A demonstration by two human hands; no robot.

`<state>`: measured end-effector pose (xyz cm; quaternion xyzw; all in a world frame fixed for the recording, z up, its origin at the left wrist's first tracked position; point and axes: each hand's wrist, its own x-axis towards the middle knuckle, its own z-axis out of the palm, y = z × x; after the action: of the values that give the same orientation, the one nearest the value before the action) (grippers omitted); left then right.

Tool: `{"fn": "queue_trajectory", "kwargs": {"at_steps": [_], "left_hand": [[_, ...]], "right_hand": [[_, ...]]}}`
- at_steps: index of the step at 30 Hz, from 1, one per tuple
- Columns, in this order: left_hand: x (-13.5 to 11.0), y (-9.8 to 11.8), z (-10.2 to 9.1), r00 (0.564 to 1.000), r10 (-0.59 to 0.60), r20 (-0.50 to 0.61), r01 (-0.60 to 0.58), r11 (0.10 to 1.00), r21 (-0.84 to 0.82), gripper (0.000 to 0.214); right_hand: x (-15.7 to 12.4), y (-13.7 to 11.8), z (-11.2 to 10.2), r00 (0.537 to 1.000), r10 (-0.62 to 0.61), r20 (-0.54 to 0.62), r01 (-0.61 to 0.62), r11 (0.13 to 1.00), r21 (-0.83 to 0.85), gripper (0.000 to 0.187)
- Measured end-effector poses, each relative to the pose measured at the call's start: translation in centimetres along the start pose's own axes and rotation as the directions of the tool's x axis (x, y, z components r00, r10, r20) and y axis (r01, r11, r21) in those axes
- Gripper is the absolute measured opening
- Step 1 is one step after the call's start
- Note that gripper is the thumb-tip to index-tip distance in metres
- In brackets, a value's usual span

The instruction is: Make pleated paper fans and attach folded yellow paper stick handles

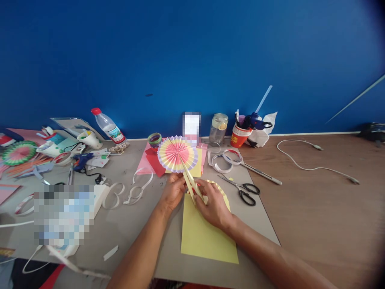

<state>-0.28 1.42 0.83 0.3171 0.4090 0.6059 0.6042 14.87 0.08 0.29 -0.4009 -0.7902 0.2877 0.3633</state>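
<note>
A round pleated paper fan (177, 154), pink in the middle with a yellow band and a lilac edge, is held up in front of me. Folded pale yellow paper strips (189, 178) run down from its centre and spread apart toward the lower end. My left hand (175, 190) is closed at the fan's lower edge, beside the strips. My right hand (214, 202) pinches the strips near their lower end; its fingertips are partly hidden. Behind and under the right hand shows another pleated yellow edge (224, 193). Below lies a yellow paper sheet (207, 237).
Black-handled scissors (248, 193), tape rolls (222, 162) and a utility knife (261, 173) lie to the right. A clear jar (219, 126) and a red paper cup (239, 136) stand behind. At left are a glue gun (82, 161), a bottle (108, 126) and a blurred white box (98, 200).
</note>
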Motion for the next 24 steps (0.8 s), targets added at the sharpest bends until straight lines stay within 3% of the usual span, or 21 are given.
{"fn": "queue_trajectory", "kwargs": {"at_steps": [5, 8, 11, 14, 18, 24], "left_hand": [[-0.1, 0.2, 0.3, 1.0, 0.018, 0.012, -0.018, 1.0, 0.01, 0.011], [-0.1, 0.0, 0.5, 0.999, 0.038, 0.002, -0.038, 0.999, 0.018, 0.011], [-0.2, -0.3, 0.4, 0.997, 0.065, -0.03, -0.064, 0.998, 0.025, 0.017], [-0.2, -0.6, 0.0, 0.992, 0.097, -0.078, -0.093, 0.994, 0.053, 0.02], [-0.2, -0.6, -0.5, 0.983, 0.146, -0.115, -0.127, 0.979, 0.161, 0.026], [-0.4, 0.8, -0.4, 0.964, 0.24, -0.113, -0.192, 0.924, 0.33, 0.024]], "right_hand": [[0.7, -0.7, -0.9, 0.98, 0.124, 0.159, -0.159, 0.959, 0.236, 0.039], [1.2, -1.3, -0.8, 0.956, 0.203, 0.21, -0.245, 0.949, 0.198, 0.043], [1.9, -1.4, -0.5, 0.952, 0.242, 0.189, -0.277, 0.941, 0.192, 0.039], [2.9, -0.6, -1.0, 0.966, 0.243, 0.093, -0.259, 0.93, 0.262, 0.03], [4.0, 2.1, -3.3, 0.969, 0.244, -0.03, -0.234, 0.952, 0.197, 0.032], [4.2, 6.2, -6.1, 0.975, 0.215, -0.049, -0.209, 0.973, 0.095, 0.035]]}}
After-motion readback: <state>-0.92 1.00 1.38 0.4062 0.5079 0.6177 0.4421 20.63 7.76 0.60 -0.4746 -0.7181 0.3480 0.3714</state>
